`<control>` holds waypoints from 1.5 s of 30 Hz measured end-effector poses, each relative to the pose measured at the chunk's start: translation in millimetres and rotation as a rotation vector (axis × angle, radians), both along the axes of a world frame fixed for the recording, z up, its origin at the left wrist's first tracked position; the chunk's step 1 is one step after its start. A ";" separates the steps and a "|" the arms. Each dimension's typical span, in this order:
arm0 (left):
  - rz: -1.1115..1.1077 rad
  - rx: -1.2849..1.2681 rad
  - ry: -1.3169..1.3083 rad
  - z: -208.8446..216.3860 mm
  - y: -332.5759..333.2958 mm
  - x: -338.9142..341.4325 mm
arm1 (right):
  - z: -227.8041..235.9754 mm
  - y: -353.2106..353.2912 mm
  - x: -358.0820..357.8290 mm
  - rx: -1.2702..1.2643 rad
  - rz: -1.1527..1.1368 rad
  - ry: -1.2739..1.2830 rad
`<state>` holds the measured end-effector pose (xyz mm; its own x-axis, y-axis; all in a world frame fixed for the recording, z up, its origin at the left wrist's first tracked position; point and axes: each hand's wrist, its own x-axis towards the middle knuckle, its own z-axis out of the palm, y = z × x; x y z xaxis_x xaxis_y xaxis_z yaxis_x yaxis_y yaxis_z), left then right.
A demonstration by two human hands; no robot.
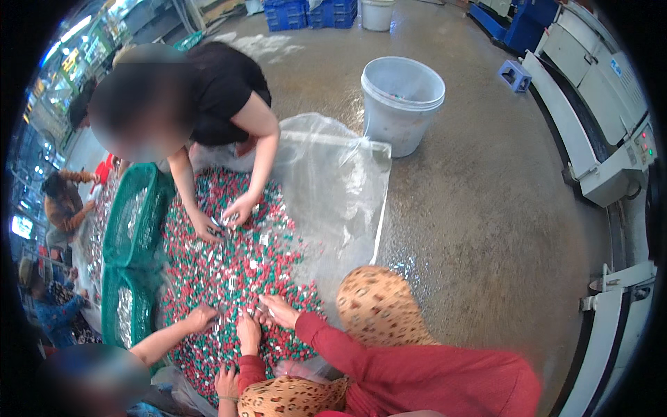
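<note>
Small red, green and white pieces (240, 274) lie in a wide, loose heap on a clear plastic sheet (333, 181); they are too small to name. My left hand (248, 333) reaches into the near part of the heap, fingers drawn together at the pieces; what they pinch is hidden. Just right of it, my right hand (280, 311) lies low over the heap, pointing left, thumb and fingers apart. Both forearms wear red sleeves.
Across the heap, a co-worker's hands (226, 217) handle pieces; another person's hand (201, 318) works at left. Green baskets (132, 260) line the left edge. A white bucket (403, 104) stands beyond the sheet, a purple stool (515, 75) and machines at right.
</note>
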<state>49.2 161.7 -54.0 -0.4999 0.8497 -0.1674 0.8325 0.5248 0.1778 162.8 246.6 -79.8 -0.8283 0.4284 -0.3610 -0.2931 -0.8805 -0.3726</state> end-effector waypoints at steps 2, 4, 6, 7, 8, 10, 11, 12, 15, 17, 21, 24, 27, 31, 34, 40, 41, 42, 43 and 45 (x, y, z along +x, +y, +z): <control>-0.043 -0.156 0.058 -13.7 -7.2 -6.9 | 23.1 4.6 19.2 -0.117 -0.002 -0.011; -0.064 -0.181 0.104 -17.5 -3.7 -28.9 | 27.4 6.0 29.4 -0.186 -0.003 0.016; -0.036 -0.108 0.155 -0.7 8.2 -60.2 | 12.4 5.2 27.2 -0.232 -0.033 0.061; 0.005 -0.068 0.186 14.2 10.4 -78.8 | 13.0 5.6 24.5 -0.231 -0.032 0.056; 0.033 -0.035 0.197 21.6 14.3 -92.0 | 11.8 7.3 27.4 -0.226 -0.035 0.032; 0.053 -0.031 0.231 28.1 5.5 -109.8 | 15.4 9.2 32.9 -0.239 -0.041 -0.032; 0.027 -0.043 0.246 23.1 -2.6 -113.1 | 10.7 12.0 32.1 -0.229 -0.030 -0.014; -0.033 -0.051 0.269 14.8 -14.5 -113.5 | 5.3 14.7 29.6 -0.221 -0.012 0.004; -0.350 0.039 0.429 -26.6 -63.3 -114.9 | -33.7 13.0 11.3 -0.273 -0.158 0.090; -0.153 -0.164 0.285 -2.3 -59.9 -71.7 | -59.7 14.7 13.3 -0.281 -0.194 0.128; 0.088 -0.214 0.081 33.2 -34.3 -53.6 | -63.4 81.9 51.1 -0.173 -0.362 0.118; 0.344 -0.028 -0.185 51.6 -42.5 -57.7 | -14.1 85.0 49.3 -0.071 -0.318 -0.088; 0.613 0.547 -0.887 48.8 -53.4 -64.9 | 4.3 76.6 41.2 0.189 -0.225 -0.432; 0.469 1.185 -1.960 67.7 -66.5 -47.0 | 1.6 75.3 35.7 0.822 -0.151 -0.703; 0.455 1.238 -2.127 62.1 -73.0 -54.2 | 19.4 69.8 3.7 1.131 0.003 -0.639; 0.409 1.020 -2.088 38.4 -61.8 -52.8 | 13.7 31.3 -53.9 1.843 0.659 -0.891; 0.407 1.022 -2.129 29.9 -62.5 -61.0 | 11.6 22.2 -58.7 1.889 0.676 -0.925; 0.383 1.022 -2.155 18.8 -62.9 -61.1 | 9.6 20.5 -57.2 1.909 0.741 -0.952; 0.413 1.000 -2.103 13.4 -57.1 -62.0 | 8.5 23.3 -54.7 1.918 0.789 -0.992; 0.520 0.695 -1.457 10.2 -52.5 -62.6 | 2.1 22.3 -56.5 1.844 0.764 -0.975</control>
<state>-13.4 109.1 -43.8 -0.5080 0.7628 -0.4002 -0.4410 0.1688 0.8815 106.3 268.9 -77.7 -0.8221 0.4570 -0.3397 0.5687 0.6885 -0.4501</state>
